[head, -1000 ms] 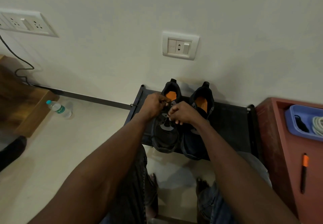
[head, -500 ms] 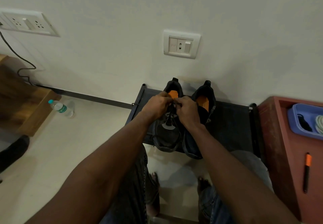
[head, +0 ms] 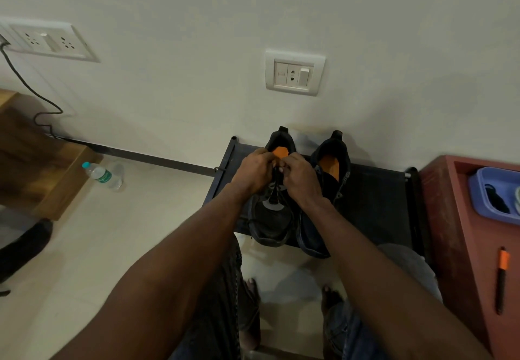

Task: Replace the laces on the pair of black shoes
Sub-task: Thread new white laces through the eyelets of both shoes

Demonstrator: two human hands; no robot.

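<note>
Shoes: the pair stands side by side on a low black rack [head: 374,199] against the wall, heels to the wall, toes toward the person. Left shoe [head: 271,219] shows lace crossing down its tongue; right shoe [head: 323,191] appears open, and I see no lace on the part not covered by the forearm. Judgement: work sits at the top eyelets of the left shoe; whether this is old lace coming out or new lace going in cannot be told from here. The right shoe looks still to do, so the task is at best about half through. Left hand [head: 251,172] and right hand [head: 301,177] meet over the throat of the left shoe, fingers curled inward, apparently pinching the lace [head: 277,191] near the collar; the actual pinch is hidden. Versus one second ago: both hands have moved up the shoe toward the collar and drawn closer together, nearly touching. Shoes and rack unchanged.
</note>
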